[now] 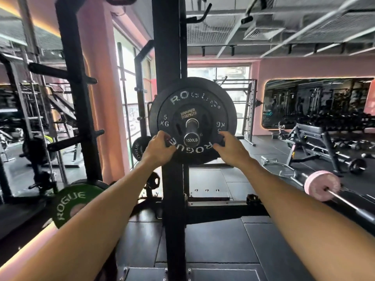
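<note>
**Both hands on the 5 kg plate at the rack upright**

The black rack upright (168, 57) runs down the middle of the view, and everything here sits around it. Directly in front of it, a barbell sleeve (191, 129) points toward the camera, its end cap reading 1500LB. The sleeve carries three black discs. Nearest the upright is a large plate (233, 110), in front of that the 5 kg plate (193, 98) with white ROGUE lettering, and closest to the camera a small Hammer Strength plate (188, 115).

The left hand (159, 148) grips the lower left edge of the 5 kg plate, fingers curled over its rim. The right hand (230, 149) holds the lower right edge the same way, fingers bent round the rim. Both forearms reach up, one on each side of the upright.

Left of the upright and lower down, a green plate (71, 201) hangs on the rack. A smaller black plate (139, 148) sits just beside the upright, behind the left hand. Right of the upright, a bar with a pink plate (321, 184) lies low over the floor, and a bench (312, 130) stands farther back.
</note>
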### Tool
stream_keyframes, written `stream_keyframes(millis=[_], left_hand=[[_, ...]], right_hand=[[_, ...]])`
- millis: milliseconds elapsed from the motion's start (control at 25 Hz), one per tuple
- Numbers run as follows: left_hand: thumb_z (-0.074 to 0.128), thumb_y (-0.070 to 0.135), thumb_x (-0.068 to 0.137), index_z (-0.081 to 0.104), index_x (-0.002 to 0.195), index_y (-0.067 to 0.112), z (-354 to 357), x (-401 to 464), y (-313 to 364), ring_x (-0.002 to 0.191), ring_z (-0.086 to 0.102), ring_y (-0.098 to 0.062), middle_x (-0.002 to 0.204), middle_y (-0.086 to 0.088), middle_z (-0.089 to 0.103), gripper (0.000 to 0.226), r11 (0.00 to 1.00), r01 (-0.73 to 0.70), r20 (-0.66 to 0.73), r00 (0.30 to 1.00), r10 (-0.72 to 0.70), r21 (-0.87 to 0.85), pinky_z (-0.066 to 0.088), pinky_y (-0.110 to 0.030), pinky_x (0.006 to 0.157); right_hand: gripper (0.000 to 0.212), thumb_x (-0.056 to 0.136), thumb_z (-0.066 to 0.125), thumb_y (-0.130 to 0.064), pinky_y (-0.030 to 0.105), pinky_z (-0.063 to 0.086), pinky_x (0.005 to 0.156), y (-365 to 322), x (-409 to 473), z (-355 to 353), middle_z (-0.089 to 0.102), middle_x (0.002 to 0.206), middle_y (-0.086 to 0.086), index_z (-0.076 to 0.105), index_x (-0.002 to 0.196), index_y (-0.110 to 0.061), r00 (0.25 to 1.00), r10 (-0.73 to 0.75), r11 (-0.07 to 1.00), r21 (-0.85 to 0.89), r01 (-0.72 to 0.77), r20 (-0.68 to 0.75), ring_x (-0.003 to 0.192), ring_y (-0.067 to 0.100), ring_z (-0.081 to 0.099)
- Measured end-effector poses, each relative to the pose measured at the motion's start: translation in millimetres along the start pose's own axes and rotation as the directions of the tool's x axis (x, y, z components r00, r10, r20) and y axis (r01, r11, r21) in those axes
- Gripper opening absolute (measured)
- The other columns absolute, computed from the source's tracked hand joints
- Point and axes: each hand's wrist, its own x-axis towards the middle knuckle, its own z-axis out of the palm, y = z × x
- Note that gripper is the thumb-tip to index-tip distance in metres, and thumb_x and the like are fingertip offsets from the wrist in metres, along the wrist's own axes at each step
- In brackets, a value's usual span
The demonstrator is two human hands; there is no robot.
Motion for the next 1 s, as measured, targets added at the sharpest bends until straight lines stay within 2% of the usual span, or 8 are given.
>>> stream_keyframes(millis=[160,320,440,520,680,840,1000], left_hand=[[0.061,0.026,0.087,0.052,0.122,0.014,7.8,42.6,-8.5,0.099,0.058,-0.022,0.112,-0.004,0.064,0.038,0.997,0.072,-0.038,0.997,-0.072,-0.002,0.048,-0.036,0.089],[0.059,0.027,0.088,0.048,0.127,0.013,34.4,94.2,-25.3,0.103,0.060,-0.027,0.114,-0.007,0.063,0.043,0.993,0.115,-0.013,0.993,-0.115,0.017,0.049,-0.038,0.091],[0.059,0.029,0.087,0.046,0.129,0.011,67.2,141.5,-38.3,0.105,0.061,-0.033,0.119,-0.013,0.064,0.047,0.990,0.140,0.014,0.990,-0.140,-0.002,0.049,-0.042,0.094],[0.059,0.029,0.089,0.044,0.130,0.006,85.4,163.2,-43.6,0.111,0.059,-0.036,0.122,-0.018,0.062,0.050,0.988,0.153,0.014,0.988,-0.153,0.000,0.047,-0.040,0.096],[0.059,0.026,0.090,0.031,0.133,-0.004,122.3,209.0,-56.2,0.112,0.057,-0.040,0.122,-0.025,0.059,0.059,0.984,0.172,-0.018,0.985,-0.173,-0.054,0.045,-0.041,0.092],[0.056,0.022,0.092,0.028,0.127,-0.005,139.7,236.1,-63.0,0.109,0.057,-0.045,0.119,-0.031,0.058,0.053,0.984,0.168,-0.119,0.978,-0.174,-0.054,0.043,-0.043,0.087],[0.056,0.020,0.091,0.034,0.122,-0.001,140.3,238.9,-63.4,0.107,0.056,-0.047,0.116,-0.031,0.059,0.043,0.990,0.140,-0.100,0.986,-0.137,0.026,0.043,-0.044,0.086]], right_hand=[[0.049,0.091,0.053,-0.034,0.041,0.048,0.092,-1.6,51.4,2.7,0.058,0.128,0.008,0.045,0.136,-0.015,0.998,0.003,0.999,-0.053,-0.007,-0.069,0.113,0.032,0.057],[0.048,0.095,0.049,-0.031,0.042,0.045,0.094,6.3,113.0,14.7,0.052,0.133,0.012,0.043,0.138,-0.012,0.994,-0.005,0.991,-0.132,-0.010,-0.112,0.118,0.035,0.054],[0.049,0.096,0.048,-0.031,0.043,0.043,0.097,18.2,164.4,31.0,0.047,0.137,0.013,0.040,0.140,-0.011,0.994,-0.008,0.986,-0.165,-0.009,-0.105,0.122,0.035,0.050],[0.050,0.096,0.049,-0.030,0.044,0.042,0.100,24.4,187.7,40.3,0.045,0.138,0.014,0.038,0.141,-0.010,0.997,-0.018,0.985,-0.175,0.004,-0.079,0.124,0.036,0.049],[0.049,0.095,0.051,-0.031,0.046,0.041,0.103,36.8,237.2,67.1,0.043,0.137,0.015,0.038,0.138,-0.009,0.999,-0.012,0.978,-0.208,0.004,-0.037,0.124,0.038,0.048],[0.037,0.094,0.054,-0.023,0.047,0.043,0.091,34.8,262.0,84.1,0.043,0.130,0.017,0.037,0.122,-0.007,0.991,-0.064,0.959,-0.281,0.028,-0.117,0.112,0.043,0.054],[0.037,0.093,0.054,-0.015,0.044,0.043,0.083,30.1,262.6,88.2,0.044,0.130,0.018,0.036,0.124,-0.005,0.987,-0.079,0.942,-0.336,0.028,-0.142,0.110,0.045,0.054]])
